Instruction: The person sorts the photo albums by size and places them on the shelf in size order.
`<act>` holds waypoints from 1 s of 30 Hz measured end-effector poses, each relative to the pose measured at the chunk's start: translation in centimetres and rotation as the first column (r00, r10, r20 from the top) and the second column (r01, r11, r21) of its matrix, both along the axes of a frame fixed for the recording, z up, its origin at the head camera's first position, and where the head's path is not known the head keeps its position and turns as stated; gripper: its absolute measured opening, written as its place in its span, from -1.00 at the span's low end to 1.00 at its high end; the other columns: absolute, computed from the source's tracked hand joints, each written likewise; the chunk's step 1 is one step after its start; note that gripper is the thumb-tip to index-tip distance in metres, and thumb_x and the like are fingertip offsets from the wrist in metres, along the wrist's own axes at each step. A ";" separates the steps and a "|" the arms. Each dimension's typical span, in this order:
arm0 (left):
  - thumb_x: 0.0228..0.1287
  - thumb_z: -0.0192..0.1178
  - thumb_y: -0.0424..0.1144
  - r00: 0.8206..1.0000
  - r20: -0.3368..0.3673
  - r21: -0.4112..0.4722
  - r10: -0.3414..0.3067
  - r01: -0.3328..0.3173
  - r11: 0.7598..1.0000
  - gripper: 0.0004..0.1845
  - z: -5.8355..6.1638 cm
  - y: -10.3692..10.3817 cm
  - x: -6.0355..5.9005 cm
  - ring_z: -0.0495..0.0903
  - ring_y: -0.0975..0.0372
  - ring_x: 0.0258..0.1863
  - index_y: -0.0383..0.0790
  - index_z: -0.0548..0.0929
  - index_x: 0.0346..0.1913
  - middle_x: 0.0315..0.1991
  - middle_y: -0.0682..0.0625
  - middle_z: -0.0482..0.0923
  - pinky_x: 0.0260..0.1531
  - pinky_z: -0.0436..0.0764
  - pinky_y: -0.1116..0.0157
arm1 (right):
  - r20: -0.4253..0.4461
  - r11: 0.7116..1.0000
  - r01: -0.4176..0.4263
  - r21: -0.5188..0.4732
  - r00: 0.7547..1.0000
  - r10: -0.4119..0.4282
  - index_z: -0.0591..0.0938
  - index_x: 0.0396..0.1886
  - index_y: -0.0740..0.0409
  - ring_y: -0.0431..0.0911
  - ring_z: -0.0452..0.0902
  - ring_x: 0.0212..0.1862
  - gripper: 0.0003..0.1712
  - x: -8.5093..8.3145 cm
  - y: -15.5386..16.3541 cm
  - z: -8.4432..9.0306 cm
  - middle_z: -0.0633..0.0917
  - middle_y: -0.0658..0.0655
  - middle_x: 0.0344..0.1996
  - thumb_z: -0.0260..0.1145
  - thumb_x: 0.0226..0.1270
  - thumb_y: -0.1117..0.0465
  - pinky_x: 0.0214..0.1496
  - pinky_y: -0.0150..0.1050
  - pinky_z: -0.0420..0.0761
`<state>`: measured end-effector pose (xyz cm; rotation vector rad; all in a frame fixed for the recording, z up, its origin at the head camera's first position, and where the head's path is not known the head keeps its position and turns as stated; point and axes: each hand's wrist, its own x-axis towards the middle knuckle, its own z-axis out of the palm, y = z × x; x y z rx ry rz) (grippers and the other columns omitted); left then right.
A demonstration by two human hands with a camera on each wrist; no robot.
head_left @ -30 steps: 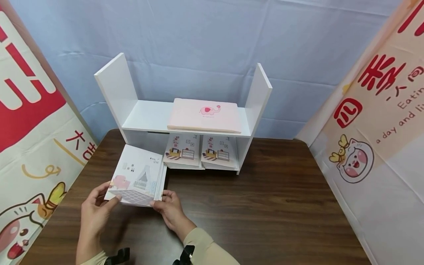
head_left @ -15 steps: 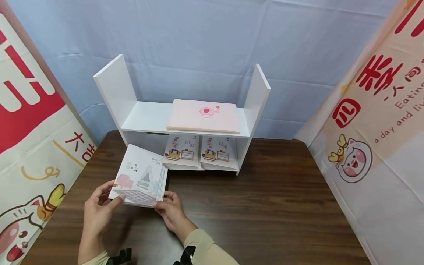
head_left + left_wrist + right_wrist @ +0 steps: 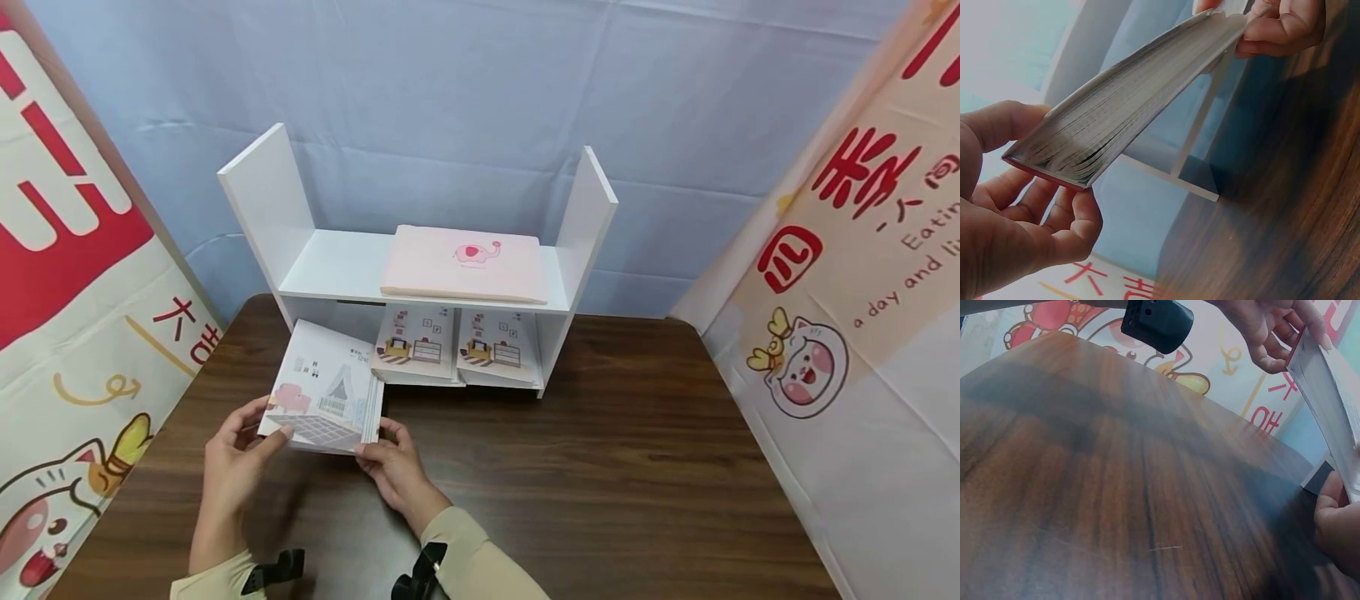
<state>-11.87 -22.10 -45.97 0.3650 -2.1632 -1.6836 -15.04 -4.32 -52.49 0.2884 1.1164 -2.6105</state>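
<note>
Both hands hold a white book with a pink armchair, a grid floor and a barcode on its cover. My left hand grips its near left corner, thumb on top and fingers below, as the left wrist view shows. My right hand pinches the near right corner at the spine. In the left wrist view the page edges face the camera and the book is raised off the table. Its far edge lies at the lower left compartment of the white shelf; how far in it reaches is hidden.
Two matching books stand side by side, leaning back, in the shelf's lower right part. A pale pink elephant book lies flat on the upper board. The brown wooden table stretches right. Printed cloths hang at both sides.
Both hands have carried the book slightly right and toward the shelf. The shelf and the other books have stayed in place.
</note>
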 end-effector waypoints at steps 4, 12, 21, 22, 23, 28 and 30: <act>0.02 0.31 -0.55 1.000 -0.025 0.040 -0.001 0.003 0.999 -0.49 -0.6 -0.1 -0.9 0.44 0.26 -0.25 -0.39 0.50 0.12 -0.20 0.06 0.50 -0.31 0.43 0.54 | 0.013 1.000 -0.018 -0.018 1.000 0.018 0.27 0.11 0.21 -0.07 0.47 -0.46 -0.29 -0.5 0.1 0.1 0.47 0.21 -0.41 0.13 -0.09 0.70 -0.31 -0.26 0.54; -0.01 0.36 -0.51 0.999 -0.003 0.162 0.039 -0.038 0.986 -0.50 -1.3 0.1 -2.3 0.47 0.27 -0.34 -0.39 0.54 0.08 -0.25 0.10 0.53 -0.45 0.47 0.55 | 0.019 1.000 0.024 -0.013 1.000 -0.024 0.26 0.11 0.29 -0.08 0.49 -0.39 -0.35 -1.3 0.2 0.2 0.50 0.20 -0.31 0.12 -0.03 0.69 -0.27 -0.28 0.55; -0.07 0.41 -0.46 0.998 -0.037 0.207 0.045 -0.036 0.978 -0.54 -2.6 -0.2 -2.7 0.51 0.30 -0.33 -0.35 0.58 -0.02 -0.30 0.08 0.52 -0.40 0.52 0.55 | 0.037 0.996 0.083 -0.033 0.996 -0.082 0.32 0.01 0.41 -0.07 0.49 -0.40 -0.46 -1.8 -0.1 0.3 0.49 0.20 -0.31 0.15 -0.03 0.69 -0.22 -0.24 0.56; -0.07 0.42 -0.45 0.998 -0.041 0.199 0.044 -0.035 0.979 -0.56 -2.8 -0.2 -2.8 0.51 0.31 -0.33 -0.33 0.58 -0.03 -0.30 0.09 0.52 -0.40 0.52 0.55 | 0.036 0.996 0.086 -0.035 0.996 -0.085 0.32 0.01 0.41 -0.06 0.49 -0.39 -0.47 -1.8 -0.2 0.2 0.49 0.21 -0.31 0.14 -0.03 0.69 -0.22 -0.24 0.56; -0.06 0.41 -0.43 0.998 -0.044 0.194 0.040 -0.031 0.980 -0.56 -2.9 -0.2 -2.8 0.51 0.32 -0.33 -0.32 0.58 -0.03 -0.30 0.10 0.52 -0.39 0.52 0.55 | 0.032 0.996 0.088 -0.034 0.996 -0.087 0.32 0.00 0.42 -0.05 0.49 -0.38 -0.48 -1.9 -0.2 0.2 0.50 0.22 -0.30 0.14 -0.02 0.69 -0.21 -0.24 0.56; -0.01 0.38 -0.46 0.998 0.016 0.196 0.059 -0.062 0.979 -0.53 -3.1 -0.1 -3.4 0.49 0.30 -0.30 -0.39 0.53 0.03 -0.32 0.14 0.51 -0.38 0.50 0.57 | 0.041 0.994 0.105 -0.033 0.994 -0.104 0.36 -0.09 0.43 -0.04 0.50 -0.36 -0.58 -2.0 -0.5 0.2 0.52 0.24 -0.30 0.15 -0.01 0.67 -0.21 -0.25 0.56; -0.01 0.37 -0.49 0.997 0.051 0.239 0.062 -0.073 0.968 -0.50 -3.1 -0.1 -3.6 0.49 0.31 -0.31 -0.43 0.50 0.06 -0.33 0.12 0.50 -0.39 0.51 0.56 | 0.051 0.994 0.111 0.005 0.992 -0.111 0.37 -0.12 0.37 -0.06 0.50 -0.41 -0.58 -2.0 -0.6 0.3 0.52 0.21 -0.34 0.19 -0.01 0.65 -0.27 -0.27 0.56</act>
